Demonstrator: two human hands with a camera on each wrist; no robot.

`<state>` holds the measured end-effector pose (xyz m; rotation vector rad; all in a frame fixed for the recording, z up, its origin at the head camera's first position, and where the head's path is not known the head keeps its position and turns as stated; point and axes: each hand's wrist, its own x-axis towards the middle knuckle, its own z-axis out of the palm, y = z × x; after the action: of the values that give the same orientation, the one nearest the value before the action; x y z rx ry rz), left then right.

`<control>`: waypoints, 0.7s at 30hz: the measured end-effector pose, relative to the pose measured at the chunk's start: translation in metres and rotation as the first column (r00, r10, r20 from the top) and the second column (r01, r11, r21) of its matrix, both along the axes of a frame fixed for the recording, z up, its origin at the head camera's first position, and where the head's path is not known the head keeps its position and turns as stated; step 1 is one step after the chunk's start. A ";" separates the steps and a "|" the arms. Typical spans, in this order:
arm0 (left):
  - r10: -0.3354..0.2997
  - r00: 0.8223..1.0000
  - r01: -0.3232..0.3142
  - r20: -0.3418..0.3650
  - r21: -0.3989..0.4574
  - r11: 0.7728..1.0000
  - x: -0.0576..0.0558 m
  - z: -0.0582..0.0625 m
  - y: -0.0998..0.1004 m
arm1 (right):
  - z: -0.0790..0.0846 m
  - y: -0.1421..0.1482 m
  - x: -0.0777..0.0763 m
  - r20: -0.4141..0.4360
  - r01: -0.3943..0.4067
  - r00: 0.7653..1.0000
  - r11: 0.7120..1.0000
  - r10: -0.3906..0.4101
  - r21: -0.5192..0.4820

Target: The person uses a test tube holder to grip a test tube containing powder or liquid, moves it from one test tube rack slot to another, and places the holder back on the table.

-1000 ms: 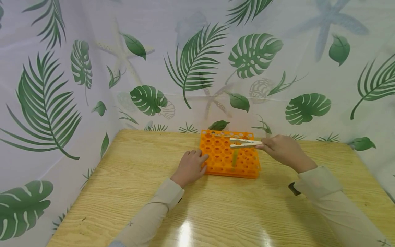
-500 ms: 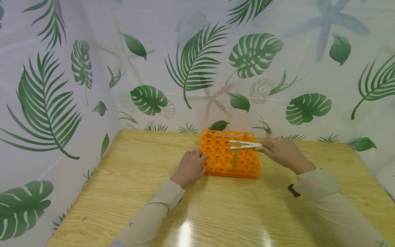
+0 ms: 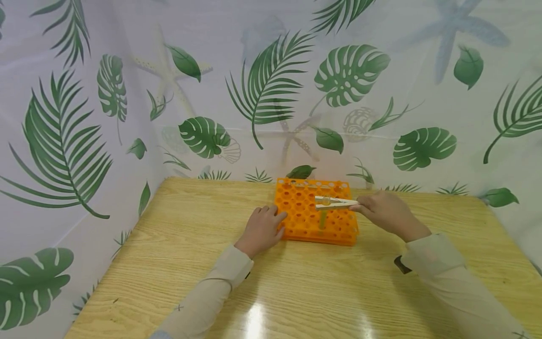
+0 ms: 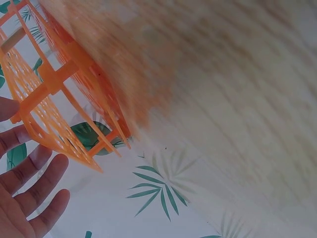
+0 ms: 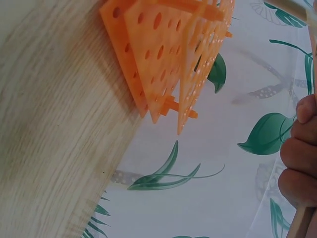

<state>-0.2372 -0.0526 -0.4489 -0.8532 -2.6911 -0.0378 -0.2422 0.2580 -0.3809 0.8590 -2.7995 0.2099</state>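
An orange test tube rack (image 3: 305, 234) stands on the table, its top full of round holes. One test tube (image 3: 323, 220) with yellow-green liquid is upright in its right half. My right hand (image 3: 389, 212) grips a wooden test tube clamp (image 3: 338, 205) by its handle end. Its two arms are spread, and the tube's clear rim shows between them. In the right wrist view, curled fingers (image 5: 299, 158) wrap the handle. My left hand (image 3: 260, 230) rests against the rack's left end; the left wrist view shows extended fingers (image 4: 42, 186) at the rack's side.
The wood-grain table (image 3: 296, 287) reaches to a white backdrop (image 3: 262, 155) printed with green leaves, right behind the rack. Another backdrop panel (image 3: 80, 155) borders the table's left side.
My right hand and the clamp have come down slightly toward the front, and the tube's rim now shows between the clamp's arms. The left hand and rack keep their place.
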 end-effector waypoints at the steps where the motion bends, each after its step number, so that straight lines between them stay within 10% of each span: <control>1: 0.000 1.000 0.000 -0.002 0.000 1.000 0.000 0.000 0.000 | -0.002 0.000 -0.001 -0.007 -0.005 1.000 1.000 0.005 -0.001; 21: -0.005 1.000 0.005 -0.018 -0.002 1.000 -0.002 -0.003 -0.001 | -0.021 0.000 -0.002 0.097 0.013 0.995 1.000 -0.016 0.025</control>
<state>-0.2388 -0.0533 -0.4523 -0.8570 -2.6728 -0.0289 -0.2445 0.2580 -0.4021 0.8557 -2.9034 0.2208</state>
